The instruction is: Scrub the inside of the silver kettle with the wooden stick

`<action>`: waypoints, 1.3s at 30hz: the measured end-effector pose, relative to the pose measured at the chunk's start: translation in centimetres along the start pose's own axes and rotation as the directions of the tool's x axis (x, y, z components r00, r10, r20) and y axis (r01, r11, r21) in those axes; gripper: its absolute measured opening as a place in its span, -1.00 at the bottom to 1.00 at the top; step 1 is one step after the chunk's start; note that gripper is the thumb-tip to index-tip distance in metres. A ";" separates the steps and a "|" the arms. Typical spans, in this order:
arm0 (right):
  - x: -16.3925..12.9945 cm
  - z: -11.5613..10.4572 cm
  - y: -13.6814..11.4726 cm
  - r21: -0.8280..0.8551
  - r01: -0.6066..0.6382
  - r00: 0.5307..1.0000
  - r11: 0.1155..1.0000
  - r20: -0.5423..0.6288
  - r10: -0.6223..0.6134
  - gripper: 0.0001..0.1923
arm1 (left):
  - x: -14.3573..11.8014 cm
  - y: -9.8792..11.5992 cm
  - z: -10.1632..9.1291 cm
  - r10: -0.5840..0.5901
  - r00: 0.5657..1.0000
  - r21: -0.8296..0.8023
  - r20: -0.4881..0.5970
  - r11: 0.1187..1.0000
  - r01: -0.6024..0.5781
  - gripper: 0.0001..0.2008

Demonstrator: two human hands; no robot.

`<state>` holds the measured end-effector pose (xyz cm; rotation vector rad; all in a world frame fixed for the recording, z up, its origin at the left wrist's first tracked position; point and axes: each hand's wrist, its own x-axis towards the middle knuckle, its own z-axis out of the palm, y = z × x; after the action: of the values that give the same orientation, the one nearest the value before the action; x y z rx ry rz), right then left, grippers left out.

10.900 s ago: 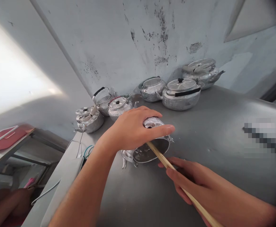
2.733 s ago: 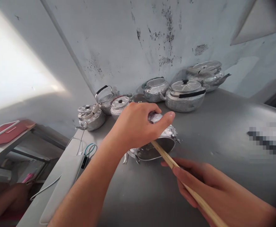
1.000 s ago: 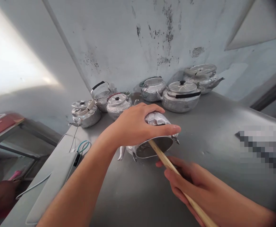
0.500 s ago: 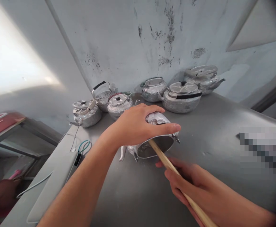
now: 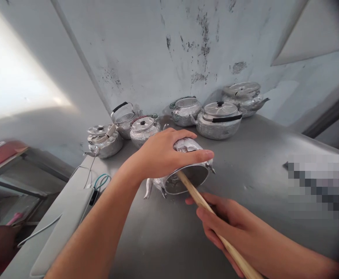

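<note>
Fingers of your left hand [image 5: 160, 155] clamp the tipped kettle [image 5: 184, 170] steady on the table [image 5: 262, 155]; your right hand [image 5: 224, 221], nearer you, grips a stick [image 5: 192, 193] poking inside.

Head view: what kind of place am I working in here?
Probably a small metalware workshop. Finished aluminium kettles line a stained plaster wall on a bare metal table. The left hand pins an open kettle body on its side while the right hand works a wooden stick inside.
</note>
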<state>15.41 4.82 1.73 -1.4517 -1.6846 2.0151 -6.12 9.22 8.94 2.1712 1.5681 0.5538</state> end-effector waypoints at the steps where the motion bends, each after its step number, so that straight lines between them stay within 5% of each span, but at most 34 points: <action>1: 0.1 0.0 0.1 0.004 -0.002 1.000 1.000 0.000 0.002 -0.68 | 0.0 0.0 0.0 0.001 1.000 -0.003 0.000 1.000 -0.001 -0.42; 17: 0.5 -0.1 0.0 0.010 0.006 1.000 1.000 -0.017 -0.006 -0.69 | 0.0 0.1 -0.1 -0.010 1.000 -0.015 0.008 1.000 0.010 -0.41; 28: 1.1 -0.1 1.2 0.021 0.119 0.993 0.993 -0.003 -0.119 -0.67 | 0.1 -0.1 0.0 -0.021 1.000 -0.012 0.006 1.000 0.021 -0.41; 39: 0.2 -0.2 -0.1 -0.107 0.025 0.999 0.994 -0.042 -0.030 -0.69 | 0.0 0.0 -0.1 -0.023 1.000 -0.016 0.005 1.000 0.023 -0.42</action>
<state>15.43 5.08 1.72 -1.4851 -1.8093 1.8918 -6.22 9.24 9.00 2.1388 1.5788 0.5511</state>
